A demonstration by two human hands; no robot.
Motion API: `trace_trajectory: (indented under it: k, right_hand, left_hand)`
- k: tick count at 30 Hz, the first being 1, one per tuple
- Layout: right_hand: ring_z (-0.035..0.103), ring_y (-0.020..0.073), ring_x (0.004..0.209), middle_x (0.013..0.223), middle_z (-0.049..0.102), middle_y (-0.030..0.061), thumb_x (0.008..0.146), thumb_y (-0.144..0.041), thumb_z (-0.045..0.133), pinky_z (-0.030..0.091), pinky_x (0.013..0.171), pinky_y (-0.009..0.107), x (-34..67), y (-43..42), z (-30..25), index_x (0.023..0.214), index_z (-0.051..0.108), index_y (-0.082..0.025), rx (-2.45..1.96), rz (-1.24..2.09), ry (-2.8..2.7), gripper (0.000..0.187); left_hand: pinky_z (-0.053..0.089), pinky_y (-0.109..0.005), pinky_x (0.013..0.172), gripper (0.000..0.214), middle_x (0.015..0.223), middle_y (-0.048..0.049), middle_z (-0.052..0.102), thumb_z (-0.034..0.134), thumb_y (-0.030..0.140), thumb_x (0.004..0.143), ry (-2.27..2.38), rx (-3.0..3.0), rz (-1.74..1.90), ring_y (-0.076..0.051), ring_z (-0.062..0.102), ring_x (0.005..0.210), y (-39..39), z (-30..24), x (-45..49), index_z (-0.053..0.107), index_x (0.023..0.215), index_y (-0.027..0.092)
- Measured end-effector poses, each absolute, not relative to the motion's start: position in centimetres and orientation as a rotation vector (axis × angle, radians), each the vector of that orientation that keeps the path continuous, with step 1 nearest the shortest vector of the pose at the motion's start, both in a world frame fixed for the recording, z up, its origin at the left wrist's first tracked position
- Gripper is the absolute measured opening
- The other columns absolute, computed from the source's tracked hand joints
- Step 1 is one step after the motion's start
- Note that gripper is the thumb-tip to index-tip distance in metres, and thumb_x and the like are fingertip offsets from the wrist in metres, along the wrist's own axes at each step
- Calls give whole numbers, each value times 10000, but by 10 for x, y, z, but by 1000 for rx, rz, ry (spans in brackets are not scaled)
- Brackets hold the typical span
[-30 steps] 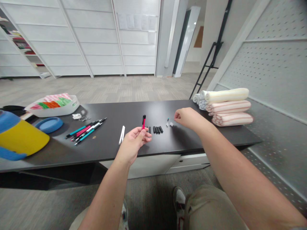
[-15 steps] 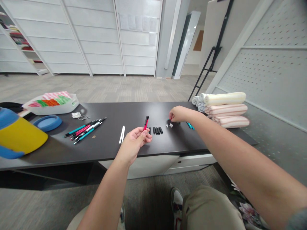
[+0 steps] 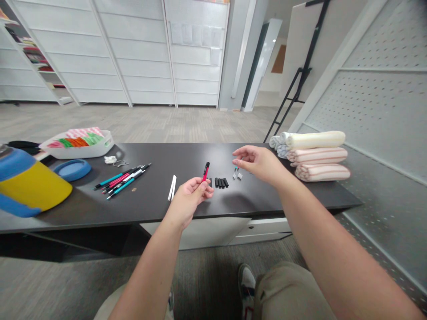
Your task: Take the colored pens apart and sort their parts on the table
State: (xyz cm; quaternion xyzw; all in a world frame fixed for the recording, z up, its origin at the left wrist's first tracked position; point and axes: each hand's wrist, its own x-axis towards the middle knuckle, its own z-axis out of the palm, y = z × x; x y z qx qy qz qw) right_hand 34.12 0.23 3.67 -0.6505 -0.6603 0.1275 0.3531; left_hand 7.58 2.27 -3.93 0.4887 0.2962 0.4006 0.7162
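Observation:
My left hand (image 3: pixel 191 198) is closed around a red pen barrel (image 3: pixel 206 171) with a black upper end, held upright above the table's front part. My right hand (image 3: pixel 255 163) hovers over the table to the right, its thumb and forefinger apart with nothing visible between them. Under its fingertips lie small clear-and-white pen parts (image 3: pixel 239 176), some with coloured ends. Between the hands is a row of short black grips (image 3: pixel 221 182). White refill tubes (image 3: pixel 171 187) lie left of my left hand.
Several assembled pens (image 3: pixel 123 180) are piled on the dark table (image 3: pixel 160 155) at left. Beyond them are a blue lid (image 3: pixel 72 170), a yellow-and-blue container (image 3: pixel 43 189) and a white basket (image 3: pixel 78 151) of colourful packets. Rolled towels (image 3: pixel 318 155) are stacked at the right end.
My right hand has lifted from the small parts, and its fingers have spread. My left hand still holds the red pen barrel. The view has shifted slightly.

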Motion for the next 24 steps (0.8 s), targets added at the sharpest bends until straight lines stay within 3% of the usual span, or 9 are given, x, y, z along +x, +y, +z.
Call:
trace_trajectory:
  k: [4,11,15,18,21,24]
  right_hand:
    - [618,140,641,923,740,28,860,-580,746,499,595,282,274,-18,17,1202,737,-218,-1388,729,-1527,498]
    - [613,153,665,763,715,17,880,-509,729,468,621,279,237,-6,2,861,727,-193,-1311,693,-1383,317]
    - [581,141,634,724,666,-3,896,-512,720,436,588,266,243,-8,13,852,697,-201,-1285,600,-1356,315]
    - [601,151,683,795,679,13,924,-549,683,476,639,270,249,-15,22,890,669,-210,-1306,453,-1276,341]
    - [674,176,840,1020,715,58,994,-592,556,537,754,294,257,-24,22,1022,589,-237,-1247,382,-1162,358]
    - [671,171,787,936,692,29,1045,-598,426,533,730,297,262,-33,10,1037,487,-265,-1279,452,-1190,338]
  left_hand:
    - [545,-277,843,336,913,-53,738,799,422,887,619,1096,878,-121,667,798,23,-38,76,716,1062,147]
    - [548,-285,857,378,952,-74,757,810,402,883,596,1134,840,-136,697,826,22,-38,74,740,1145,140]
    - [552,-297,868,378,968,-92,773,832,420,855,632,1118,825,-155,722,851,23,-38,74,752,1095,139]
    - [555,-300,865,374,994,-103,783,827,426,857,661,1126,825,-160,733,857,23,-38,74,755,1094,145]
    - [562,-322,879,368,1037,-117,788,814,429,868,669,1129,835,-169,742,868,21,-38,74,745,1102,153]
    - [565,-344,906,374,1076,-129,788,801,431,877,665,1140,847,-179,748,890,21,-38,74,725,1120,157]
